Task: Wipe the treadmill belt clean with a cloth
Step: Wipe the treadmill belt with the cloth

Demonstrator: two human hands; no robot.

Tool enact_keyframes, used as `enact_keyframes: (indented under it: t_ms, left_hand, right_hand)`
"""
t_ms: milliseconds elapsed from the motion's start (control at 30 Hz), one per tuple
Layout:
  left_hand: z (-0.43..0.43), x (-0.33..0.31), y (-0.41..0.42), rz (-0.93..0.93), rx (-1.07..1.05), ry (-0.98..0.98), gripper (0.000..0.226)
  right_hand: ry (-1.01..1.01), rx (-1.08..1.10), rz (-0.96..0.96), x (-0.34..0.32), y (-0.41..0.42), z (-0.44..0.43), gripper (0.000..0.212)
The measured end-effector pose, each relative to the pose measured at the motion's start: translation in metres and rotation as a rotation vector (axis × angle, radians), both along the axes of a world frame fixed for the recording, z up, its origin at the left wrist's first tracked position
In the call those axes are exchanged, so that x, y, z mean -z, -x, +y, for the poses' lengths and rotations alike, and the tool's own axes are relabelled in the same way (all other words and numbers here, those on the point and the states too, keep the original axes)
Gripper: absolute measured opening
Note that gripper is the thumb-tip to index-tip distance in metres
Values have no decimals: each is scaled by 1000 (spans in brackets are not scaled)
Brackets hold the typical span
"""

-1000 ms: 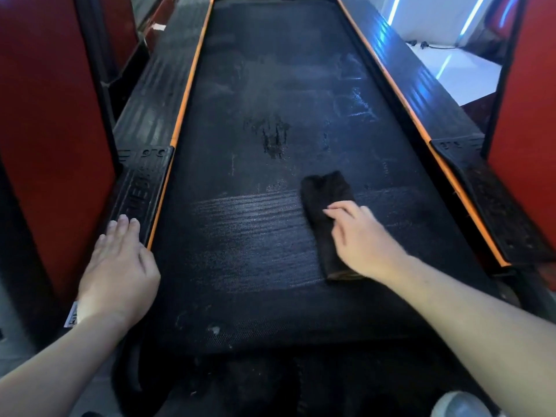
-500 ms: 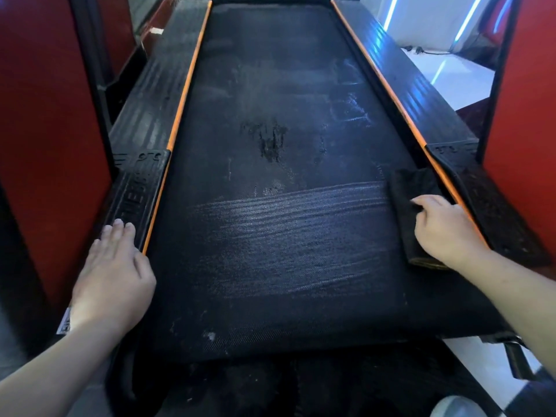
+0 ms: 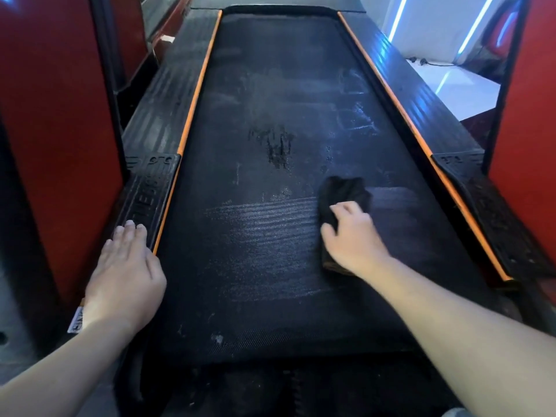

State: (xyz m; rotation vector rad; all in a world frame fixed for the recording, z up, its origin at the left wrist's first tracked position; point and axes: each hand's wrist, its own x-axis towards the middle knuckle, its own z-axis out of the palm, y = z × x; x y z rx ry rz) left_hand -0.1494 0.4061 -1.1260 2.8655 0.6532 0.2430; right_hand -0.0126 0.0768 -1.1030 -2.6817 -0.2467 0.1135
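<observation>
The black treadmill belt [image 3: 255, 266] runs away from me, dusty, with a streaked wiped band across its near half. A dark smear [image 3: 276, 145] and pale scuffs [image 3: 361, 121] mark the belt farther up. A black cloth [image 3: 343, 191] lies bunched on the belt right of centre. My right hand [image 3: 352, 236] covers its near part, fingers curled over it and thumb against its left edge. My left hand [image 3: 126, 272] rests flat, fingers straight, on the near end of the left side rail [image 3: 162, 97].
Orange trim lines both belt edges. The right side rail [image 3: 391, 70] ends in a ribbed foot plate [image 3: 493, 212]. Red panels [image 3: 54, 115] stand close on the left, and another red panel [image 3: 523, 115] on the right. A white floor shows at the far right.
My right hand swept the cloth to the belt's right edge, then back left to right of centre, leaving a wider wiped band. The left hand stayed on the rail.
</observation>
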Motion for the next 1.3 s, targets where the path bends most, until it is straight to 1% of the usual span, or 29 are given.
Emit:
enact_keyframes:
  t_ms: [267, 367, 500, 567, 700, 900, 1167, 1300]
  left_hand:
    - [3, 1, 1, -18, 12, 37, 53]
    - [3, 0, 0, -38, 25, 50, 52]
    - [4, 0, 1, -41, 33, 68, 53]
    - [4, 1, 1, -49, 32, 70, 52]
    - [5, 2, 0, -43, 32, 55, 52]
    - [5, 2, -1, -37, 22, 52, 52]
    - [2, 0, -1, -3, 20, 32, 54]
    - [1, -1, 0, -9, 15, 49, 53]
  right_hand:
    - [-82, -308, 65, 6, 44, 141, 47]
    - [-118, -388, 119, 4, 53, 174, 46]
    - [-207, -439, 223, 0, 55, 200, 45]
    - [-198, -483, 226, 1, 55, 205, 43]
    - [-159, -530, 175, 5, 59, 206, 36]
    - [-47, -551, 1, 14, 59, 194, 49]
    - [-75, -494, -18, 8, 68, 123, 46]
    - [-123, -384, -11, 13, 66, 74, 47]
